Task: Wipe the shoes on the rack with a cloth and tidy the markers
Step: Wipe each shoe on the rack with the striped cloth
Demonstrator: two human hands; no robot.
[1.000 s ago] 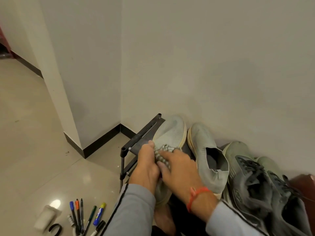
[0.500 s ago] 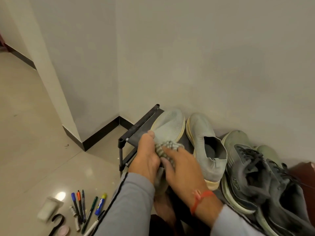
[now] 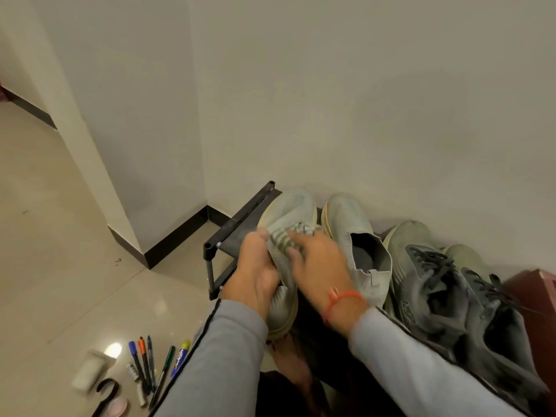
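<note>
A pale green knit shoe (image 3: 293,210) lies at the left end of the black shoe rack (image 3: 237,222). My left hand (image 3: 255,275) grips its side near the collar. My right hand (image 3: 319,263) presses a striped grey-and-white cloth (image 3: 290,236) against the shoe's top; the fingers are blurred. Its matching shoe (image 3: 355,233) stands just to the right. Two dark grey laced sneakers (image 3: 430,284) fill the right part of the rack. Several markers (image 3: 150,365) lie loose on the floor at lower left.
The rack stands against a white wall, beside a corner with black skirting (image 3: 177,236). On the tiled floor by the markers lie a white cylindrical cup (image 3: 90,370), a black curved strap (image 3: 105,392) and a small pink disc (image 3: 118,406). A dark red object (image 3: 538,293) is at far right.
My right hand has slid the cloth forward along the shoe towards its toe. The left hand keeps its hold. The camera has tilted slightly, shifting the view.
</note>
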